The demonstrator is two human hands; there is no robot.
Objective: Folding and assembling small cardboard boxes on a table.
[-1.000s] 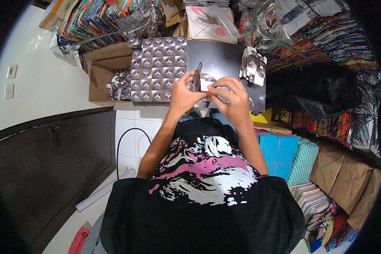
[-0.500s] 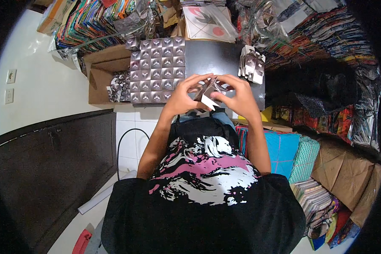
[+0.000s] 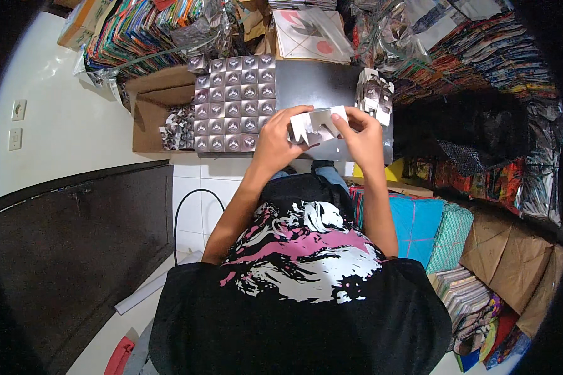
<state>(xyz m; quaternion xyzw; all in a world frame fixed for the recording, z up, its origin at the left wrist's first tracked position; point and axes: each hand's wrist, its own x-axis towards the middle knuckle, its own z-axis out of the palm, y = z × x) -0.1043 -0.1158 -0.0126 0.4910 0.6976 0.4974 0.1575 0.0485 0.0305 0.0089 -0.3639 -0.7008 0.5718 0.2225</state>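
Between my hands, above the near edge of the dark table (image 3: pixel 316 81), is a small carton (image 3: pixel 318 125) with its white inside and cut flaps showing. My left hand (image 3: pixel 278 140) grips its left side, fingers behind it and thumb below. The right hand (image 3: pixel 361 134) pinches its upper right part, with the thumb on the white face. Left of my hands, several small grey boxes (image 3: pixel 233 108) stand in close rows. A stack of flattened cartons (image 3: pixel 375 97) lies at the table's right edge.
An open cardboard box (image 3: pixel 150 122) holding small cartons stands left of the rows. Printed sheets in plastic (image 3: pixel 309 34) lie at the back. Bundled stacks (image 3: pixel 150 37) rise behind on the left, and more (image 3: pixel 488 56) on the right. Blue packs (image 3: pixel 416 228) sit by my right arm.
The carton has been turned and opened out, so its white inside now faces up. My right thumb has moved up onto its right part; my left hand has shifted slightly right.
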